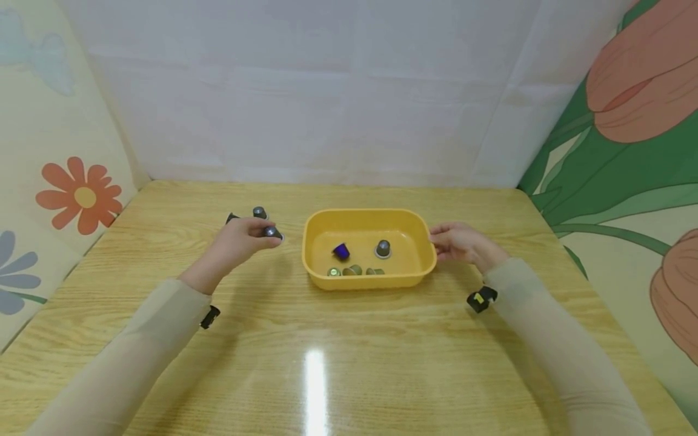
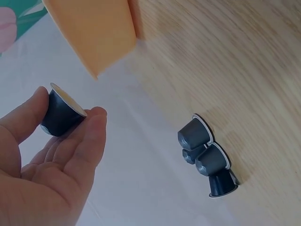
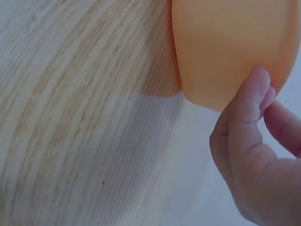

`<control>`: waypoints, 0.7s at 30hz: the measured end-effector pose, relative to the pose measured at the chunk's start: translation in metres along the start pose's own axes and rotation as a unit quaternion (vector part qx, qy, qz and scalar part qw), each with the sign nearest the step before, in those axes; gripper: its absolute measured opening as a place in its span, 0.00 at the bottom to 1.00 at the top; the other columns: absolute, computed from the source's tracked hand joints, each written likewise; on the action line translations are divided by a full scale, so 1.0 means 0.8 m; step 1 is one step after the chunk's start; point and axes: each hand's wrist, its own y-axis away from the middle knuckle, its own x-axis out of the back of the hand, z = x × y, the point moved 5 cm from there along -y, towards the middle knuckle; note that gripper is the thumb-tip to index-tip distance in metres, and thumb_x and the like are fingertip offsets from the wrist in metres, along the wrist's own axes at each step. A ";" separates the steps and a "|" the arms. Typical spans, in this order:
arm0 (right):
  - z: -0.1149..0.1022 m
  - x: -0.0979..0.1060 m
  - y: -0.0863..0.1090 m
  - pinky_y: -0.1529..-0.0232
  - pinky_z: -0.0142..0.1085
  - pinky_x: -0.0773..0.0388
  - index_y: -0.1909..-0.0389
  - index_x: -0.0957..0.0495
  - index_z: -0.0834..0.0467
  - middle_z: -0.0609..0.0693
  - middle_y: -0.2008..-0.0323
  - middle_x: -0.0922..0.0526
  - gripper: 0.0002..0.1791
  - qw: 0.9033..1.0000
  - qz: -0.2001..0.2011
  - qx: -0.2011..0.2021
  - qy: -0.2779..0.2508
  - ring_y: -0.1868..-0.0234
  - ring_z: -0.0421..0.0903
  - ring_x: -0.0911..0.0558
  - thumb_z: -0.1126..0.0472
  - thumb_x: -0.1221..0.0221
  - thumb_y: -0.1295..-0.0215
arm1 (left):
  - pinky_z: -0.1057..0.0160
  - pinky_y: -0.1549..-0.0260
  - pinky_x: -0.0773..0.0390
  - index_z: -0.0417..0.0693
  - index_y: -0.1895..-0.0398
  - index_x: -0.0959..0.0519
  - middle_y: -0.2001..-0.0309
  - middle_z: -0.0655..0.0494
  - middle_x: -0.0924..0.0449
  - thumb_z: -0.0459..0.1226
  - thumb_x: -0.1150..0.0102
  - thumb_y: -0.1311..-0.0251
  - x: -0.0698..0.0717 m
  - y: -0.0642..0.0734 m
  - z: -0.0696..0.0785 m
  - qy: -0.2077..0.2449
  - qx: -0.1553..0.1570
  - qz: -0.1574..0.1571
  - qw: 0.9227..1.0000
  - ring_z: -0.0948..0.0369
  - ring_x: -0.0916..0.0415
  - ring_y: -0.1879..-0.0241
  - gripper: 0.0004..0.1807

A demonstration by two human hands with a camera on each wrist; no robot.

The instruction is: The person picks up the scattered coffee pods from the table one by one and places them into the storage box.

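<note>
Pinching a dark capsule [image 2: 60, 117] between the thumb and fingers of my left hand [image 1: 231, 245] right now, tilted, with its pale flat lid facing outward in the wrist view. It's up off the wood-grain table [image 1: 382, 345], left of the yellow bin [image 1: 371, 282] and well apart from it. My right hand [image 1: 460, 244] is over at the bin's right end, fingers against the outer wall and thumb up by the rim, so yeah, that one's holding the bin.

Close to my left hand there's a little bunch of loose capsules [image 2: 210, 159] on the table, all dark and huddled together. Inside the bin I've got a purple capsule [image 1: 342, 251] lying tipped over, a grey-green capsule [image 1: 384, 246] sitting rim-down, and some greenish capsules [image 1: 355, 270] along the front wall, partly hidden by it.
</note>
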 end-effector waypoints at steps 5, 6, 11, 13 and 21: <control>0.000 0.000 -0.001 0.67 0.31 0.19 0.41 0.38 0.73 0.48 0.71 0.21 0.17 1.000 -0.001 0.000 -0.002 0.71 0.41 0.21 0.69 0.55 0.25 | 0.43 0.38 0.35 0.34 0.30 0.39 0.34 0.34 0.34 0.42 0.42 0.32 -0.004 -0.002 0.006 0.014 -0.010 -0.012 1.000 0.42 0.38 0.34 0.33; 0.000 0.000 0.000 0.67 0.31 0.19 0.41 0.39 0.73 0.48 0.71 0.21 0.17 1.000 -0.001 0.000 -0.002 0.71 0.41 0.21 0.69 0.55 0.25 | 0.43 0.38 0.34 0.35 0.30 0.38 0.35 0.34 0.34 0.42 0.41 0.32 -0.004 -0.002 0.007 0.015 -0.011 -0.013 1.000 0.42 0.37 0.34 0.33; 0.000 0.000 0.000 0.68 0.32 0.19 0.39 0.40 0.74 0.49 0.71 0.21 0.19 1.000 0.001 0.001 0.002 0.71 0.40 0.21 0.69 0.55 0.25 | 0.44 0.38 0.34 0.36 0.30 0.37 0.35 0.36 0.32 0.42 0.41 0.33 -0.009 -0.002 0.015 0.026 -0.018 -0.021 0.999 0.43 0.36 0.35 0.33; 0.000 0.000 0.000 0.68 0.32 0.19 0.40 0.40 0.74 0.49 0.71 0.21 0.18 1.000 0.001 0.002 0.001 0.71 0.41 0.21 0.69 0.55 0.25 | 0.44 0.39 0.33 0.37 0.30 0.37 0.35 0.37 0.32 0.42 0.40 0.33 -0.010 -0.002 0.019 0.029 -0.022 -0.026 0.999 0.44 0.35 0.35 0.33; 0.001 0.001 -0.001 0.68 0.32 0.19 0.40 0.39 0.74 0.49 0.71 0.21 0.17 1.000 0.000 0.003 -0.003 0.72 0.40 0.21 0.69 0.55 0.25 | 0.46 0.41 0.30 0.37 0.31 0.35 0.36 0.38 0.30 0.41 0.40 0.34 -0.017 -0.009 0.028 0.032 -0.026 -0.044 0.998 0.45 0.33 0.37 0.32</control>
